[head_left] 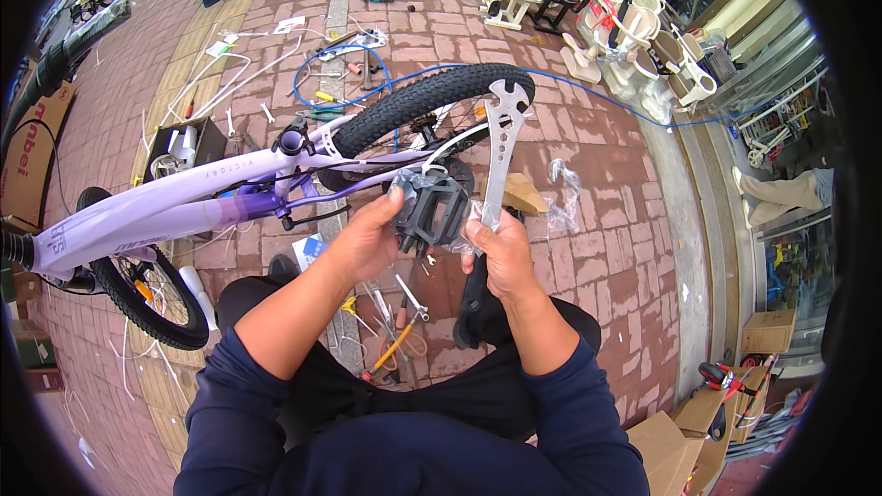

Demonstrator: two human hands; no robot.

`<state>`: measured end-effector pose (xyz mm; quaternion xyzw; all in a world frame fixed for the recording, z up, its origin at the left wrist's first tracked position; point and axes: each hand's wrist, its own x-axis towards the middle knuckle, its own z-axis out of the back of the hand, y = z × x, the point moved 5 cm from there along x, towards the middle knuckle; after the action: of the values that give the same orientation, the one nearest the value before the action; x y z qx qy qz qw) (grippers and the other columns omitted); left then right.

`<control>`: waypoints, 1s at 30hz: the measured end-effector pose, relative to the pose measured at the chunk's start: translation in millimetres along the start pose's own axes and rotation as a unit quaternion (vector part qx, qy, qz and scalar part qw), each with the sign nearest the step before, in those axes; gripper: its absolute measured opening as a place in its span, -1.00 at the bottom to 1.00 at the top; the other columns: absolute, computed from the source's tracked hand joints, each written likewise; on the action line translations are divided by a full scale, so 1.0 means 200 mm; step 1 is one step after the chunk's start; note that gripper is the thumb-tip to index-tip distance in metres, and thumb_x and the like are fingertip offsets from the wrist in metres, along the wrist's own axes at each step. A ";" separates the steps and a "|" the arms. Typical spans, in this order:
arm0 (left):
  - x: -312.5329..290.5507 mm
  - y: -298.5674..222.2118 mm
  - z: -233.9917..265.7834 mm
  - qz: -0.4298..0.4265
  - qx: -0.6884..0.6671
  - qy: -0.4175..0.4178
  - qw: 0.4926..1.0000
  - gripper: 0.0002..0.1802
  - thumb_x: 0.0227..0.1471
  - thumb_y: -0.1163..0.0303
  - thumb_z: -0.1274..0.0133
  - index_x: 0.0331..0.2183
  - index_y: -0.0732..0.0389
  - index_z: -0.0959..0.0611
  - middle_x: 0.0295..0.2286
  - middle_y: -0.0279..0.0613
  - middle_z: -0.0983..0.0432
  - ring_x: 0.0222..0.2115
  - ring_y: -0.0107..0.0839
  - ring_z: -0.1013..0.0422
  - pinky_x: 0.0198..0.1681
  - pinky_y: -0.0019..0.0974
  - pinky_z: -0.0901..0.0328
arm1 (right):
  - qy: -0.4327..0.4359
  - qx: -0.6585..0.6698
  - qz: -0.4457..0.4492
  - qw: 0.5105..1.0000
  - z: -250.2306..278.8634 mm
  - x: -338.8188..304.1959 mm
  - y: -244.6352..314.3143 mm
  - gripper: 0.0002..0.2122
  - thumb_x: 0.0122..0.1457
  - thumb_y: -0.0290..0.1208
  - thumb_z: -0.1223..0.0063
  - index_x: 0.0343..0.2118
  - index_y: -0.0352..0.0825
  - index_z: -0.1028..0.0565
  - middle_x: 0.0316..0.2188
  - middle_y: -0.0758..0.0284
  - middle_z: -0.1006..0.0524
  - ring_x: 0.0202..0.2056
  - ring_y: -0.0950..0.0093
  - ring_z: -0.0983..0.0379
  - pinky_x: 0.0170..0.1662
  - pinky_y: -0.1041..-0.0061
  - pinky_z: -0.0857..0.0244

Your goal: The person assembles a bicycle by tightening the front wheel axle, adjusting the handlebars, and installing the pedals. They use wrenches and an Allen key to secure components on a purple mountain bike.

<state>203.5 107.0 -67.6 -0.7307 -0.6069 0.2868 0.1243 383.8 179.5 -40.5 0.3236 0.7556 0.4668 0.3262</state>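
Observation:
My left hand (374, 237) is closed on a pair of black bicycle pedals (432, 209), held in front of me with clear plastic about them. In my right hand (503, 257) is a flat silver pedal wrench (502, 152), pointing away from me with its notched head at the far end. The right fingers also touch the clear plastic wrap (475, 220) beside the pedals. A pale purple bicycle frame (193, 195) lies across the left and middle, its rear tyre (432, 96) just beyond my hands.
Hand tools, among them an orange-handled one (393, 349), lie between my feet. A tool box (184, 149) stands beyond the frame. A blue hose (588, 84) crosses the paving. White child seats (643, 32) are piled at the far right, cardboard boxes (663, 450) near right.

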 end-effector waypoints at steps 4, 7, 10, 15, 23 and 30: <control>-0.01 0.03 -0.02 0.015 0.026 0.024 0.999 -0.34 0.13 0.15 -0.33 0.18 0.18 -0.49 -0.06 -0.15 -0.62 -0.13 -0.28 -0.60 -0.22 -0.20 -0.53 | 0.067 -0.043 0.039 0.996 -0.01 -0.03 0.07 -0.80 0.32 -0.32 -0.25 -0.22 -0.35 -0.51 -0.41 0.39 -0.52 -0.54 0.59 -0.46 -0.53 0.57 -0.42; -0.02 -0.01 -0.01 0.015 0.053 0.031 0.998 -0.30 0.04 0.20 -0.37 0.16 0.19 -0.51 -0.03 -0.22 -0.60 -0.04 -0.33 -0.53 0.00 -0.15 -0.43 | 0.043 -0.108 0.053 0.992 0.04 -0.06 0.13 -0.82 0.31 -0.38 -0.24 -0.16 -0.35 -0.51 -0.39 0.39 -0.56 -0.53 0.65 -0.47 -0.49 0.63 -0.42; -0.06 -0.08 -0.04 0.002 0.034 0.123 0.992 -0.21 -0.02 0.19 -0.42 0.18 0.26 -0.49 -0.02 -0.16 -0.60 0.00 -0.28 -0.53 0.09 -0.13 -0.40 | -0.025 -0.134 0.078 0.988 0.12 -0.05 0.17 -0.87 0.30 -0.44 -0.23 -0.21 -0.34 -0.51 -0.47 0.42 -0.54 -0.56 0.64 -0.47 -0.49 0.63 -0.40; -0.07 -0.05 -0.12 0.066 0.091 0.162 0.980 -0.07 -0.07 0.41 -0.43 0.30 0.31 -0.38 0.11 -0.12 -0.53 0.11 -0.26 -0.47 0.27 -0.12 -0.28 | -0.082 -0.153 0.116 0.978 0.17 -0.03 0.18 -0.88 0.31 -0.45 -0.21 -0.22 -0.35 -0.51 -0.49 0.44 -0.54 -0.58 0.65 -0.46 -0.52 0.62 -0.39; -0.06 -0.05 -0.10 0.134 0.149 0.121 0.972 -0.21 -0.04 0.61 -0.27 0.25 0.34 -0.42 0.08 -0.12 -0.56 0.09 -0.30 -0.49 0.25 -0.13 -0.32 | -0.160 -0.133 0.176 0.962 0.20 -0.02 0.19 -0.88 0.33 -0.45 -0.20 -0.22 -0.36 -0.50 -0.51 0.43 -0.53 -0.59 0.63 -0.44 -0.51 0.60 -0.39; -0.05 -0.07 0.05 0.134 0.315 0.035 0.939 -0.37 -0.18 0.48 -0.30 0.03 0.40 -0.63 -0.20 -0.23 -0.63 -0.24 -0.46 -0.51 -0.09 -0.39 -0.38 | -0.301 -0.163 0.205 0.917 0.36 -0.02 0.33 -0.91 0.35 -0.47 -0.15 -0.24 -0.36 -0.49 -0.51 0.41 -0.51 -0.64 0.65 -0.41 -0.58 0.64 -0.33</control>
<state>184.9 98.9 -64.7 -0.7383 -0.3776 0.4513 0.3295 454.5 235.3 -4.2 0.5388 0.4519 0.5206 0.4841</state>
